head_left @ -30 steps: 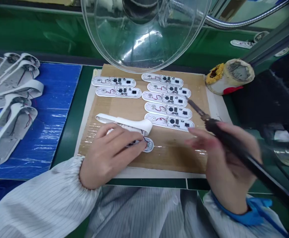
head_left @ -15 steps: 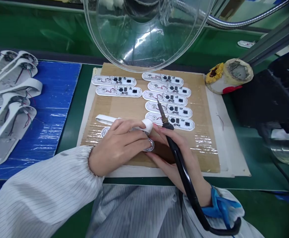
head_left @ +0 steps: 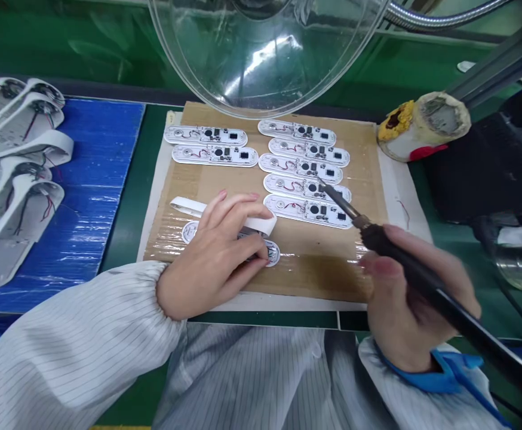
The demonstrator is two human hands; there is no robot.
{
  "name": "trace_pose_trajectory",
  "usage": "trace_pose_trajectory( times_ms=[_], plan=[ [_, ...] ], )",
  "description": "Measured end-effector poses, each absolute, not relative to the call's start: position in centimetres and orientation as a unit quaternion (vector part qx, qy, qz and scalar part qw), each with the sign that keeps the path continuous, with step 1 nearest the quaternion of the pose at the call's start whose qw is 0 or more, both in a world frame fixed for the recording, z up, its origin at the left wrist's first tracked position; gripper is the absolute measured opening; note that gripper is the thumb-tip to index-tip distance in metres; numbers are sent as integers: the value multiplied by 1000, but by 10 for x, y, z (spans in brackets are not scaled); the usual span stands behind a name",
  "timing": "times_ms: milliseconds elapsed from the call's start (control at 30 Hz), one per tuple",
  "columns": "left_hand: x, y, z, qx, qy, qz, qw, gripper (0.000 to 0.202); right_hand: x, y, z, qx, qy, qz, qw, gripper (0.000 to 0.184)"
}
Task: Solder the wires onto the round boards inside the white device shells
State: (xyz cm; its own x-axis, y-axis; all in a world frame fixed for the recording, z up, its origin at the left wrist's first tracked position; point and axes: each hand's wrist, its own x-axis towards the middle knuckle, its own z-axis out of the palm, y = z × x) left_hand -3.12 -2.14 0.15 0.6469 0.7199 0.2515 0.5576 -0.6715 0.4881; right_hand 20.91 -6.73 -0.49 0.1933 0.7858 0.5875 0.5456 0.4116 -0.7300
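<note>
Right hand [head_left: 402, 316] swung away, iron [head_left: 444, 298] in grip; board [head_left: 273, 254] under left hand [head_left: 211, 260].

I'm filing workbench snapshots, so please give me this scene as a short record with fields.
Left hand: left hand over a white plastic casing and a round-ended circuit board, partly hiding both
Right hand: right hand gripping a soldering iron
Iron tip: at the right column of boards; contact unclear
Other boards: seven circuit strips, two left, five right, on cardboard
Left side: wired white casings on a blue surface
Overhead: clear round cover
</note>
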Motion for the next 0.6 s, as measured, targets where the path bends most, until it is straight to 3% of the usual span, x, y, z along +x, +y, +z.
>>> trace_pose_trajectory(
  times_ms=[67, 167, 400, 600],
  plan=[
    [-31, -22, 2, 886, 361, 219, 193, 11, 210, -63, -10, -502, -607, 89, 610, 15],
    [-29, -23, 4, 882, 365, 220, 199, 12, 207, -59, -17, -453, -617, 126, 632, 22],
    [-26, -24, 8, 871, 388, 211, 214, 11, 208, -63, -19, -439, -643, 202, 594, 13],
    [-25, -24, 7, 868, 397, 211, 212, 11, 204, -68, -14, -493, -638, 218, 549, 16]
  ],
)
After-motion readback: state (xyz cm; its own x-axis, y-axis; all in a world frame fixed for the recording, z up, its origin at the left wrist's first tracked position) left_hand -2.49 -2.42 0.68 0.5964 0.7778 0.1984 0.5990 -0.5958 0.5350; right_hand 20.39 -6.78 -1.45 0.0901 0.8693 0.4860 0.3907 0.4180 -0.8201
